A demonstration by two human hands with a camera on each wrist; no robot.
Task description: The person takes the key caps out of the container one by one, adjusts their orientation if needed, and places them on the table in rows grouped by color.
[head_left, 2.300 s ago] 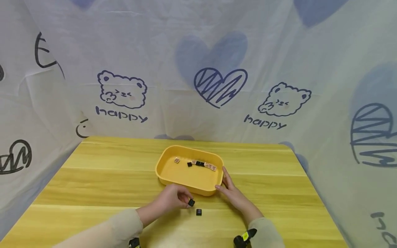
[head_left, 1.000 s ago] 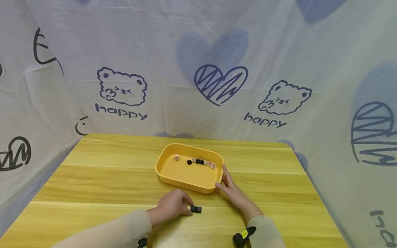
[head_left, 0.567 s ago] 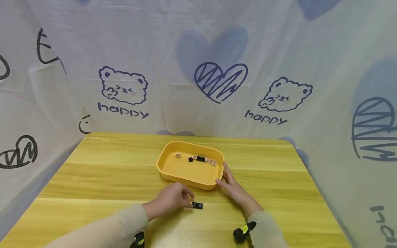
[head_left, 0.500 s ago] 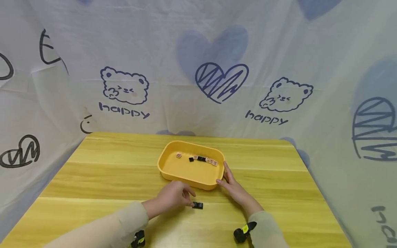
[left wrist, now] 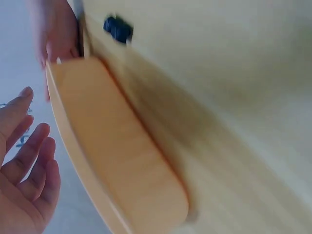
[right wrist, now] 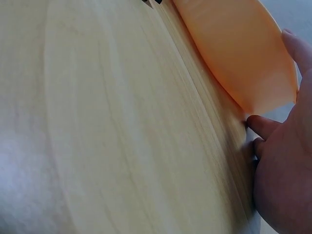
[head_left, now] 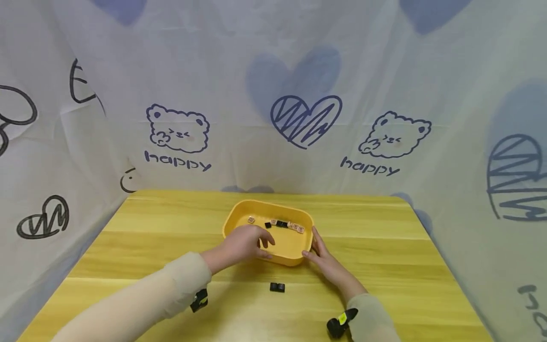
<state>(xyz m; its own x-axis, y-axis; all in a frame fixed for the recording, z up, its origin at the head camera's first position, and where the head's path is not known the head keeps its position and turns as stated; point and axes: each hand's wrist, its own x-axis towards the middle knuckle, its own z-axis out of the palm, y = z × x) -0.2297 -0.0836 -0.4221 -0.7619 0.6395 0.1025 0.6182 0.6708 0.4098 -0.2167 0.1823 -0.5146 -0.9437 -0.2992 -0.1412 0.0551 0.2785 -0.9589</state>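
My left hand (head_left: 248,243) hovers over the near left part of a yellow plastic tray (head_left: 295,261), fingers loosely bent and apart. Nothing shows between them; the left wrist view has this hand (left wrist: 29,180) beside the tray's wall (left wrist: 117,141). My right hand (head_left: 330,268) holds the tray at its right near corner, thumb on the near side and fingers along the right side. Two small black keycap-like cubes (head_left: 277,287) sit side by side on the table, in front of the tray. Inside lie small pale pink cubes (head_left: 295,227) and black ones (head_left: 281,223), mostly in a row.
The yellow wood-grain table (head_left: 376,247) bears the tray near its middle. One pale cube (head_left: 251,220) lies apart at the tray's left. A printed white cloth (head_left: 239,142) hangs behind the table and at both sides.
My left hand set a black cube against the other one on the table, let go, and moved up and away over the tray. My right hand stays at the tray's corner.
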